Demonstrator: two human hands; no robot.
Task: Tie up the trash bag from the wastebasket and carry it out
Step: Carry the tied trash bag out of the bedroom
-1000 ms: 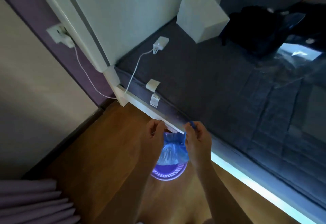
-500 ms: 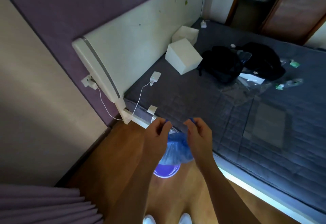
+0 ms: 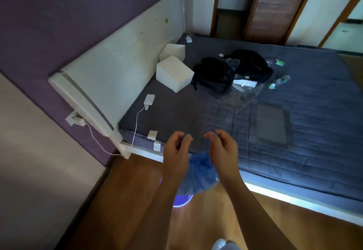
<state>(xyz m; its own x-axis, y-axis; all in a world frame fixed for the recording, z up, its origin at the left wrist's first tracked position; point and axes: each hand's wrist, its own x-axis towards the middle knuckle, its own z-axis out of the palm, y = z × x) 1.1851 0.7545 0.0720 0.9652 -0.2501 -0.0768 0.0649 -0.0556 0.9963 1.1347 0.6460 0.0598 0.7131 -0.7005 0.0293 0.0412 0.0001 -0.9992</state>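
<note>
A translucent blue trash bag (image 3: 200,177) hangs between my two hands above the wooden floor. My left hand (image 3: 176,151) pinches one blue end of the bag's mouth, and my right hand (image 3: 223,151) pinches the other end. The two hands are a little apart, at chest height by the bed's edge. Below the bag, a purple wastebasket (image 3: 181,200) shows only part of its glowing rim; the rest is hidden by the bag and my forearms.
A bed with a dark grey mattress (image 3: 255,116) runs along the right, its white frame edge (image 3: 294,196) close to my right arm. On it lie white boxes (image 3: 173,72), black bags (image 3: 231,70) and a charger (image 3: 148,100). Doorways (image 3: 275,7) stand beyond.
My head has tilted up, so more of the bed and the doors shows. Both hands have risen with the bag ends and drawn slightly apart; the bag hangs higher over the wastebasket.
</note>
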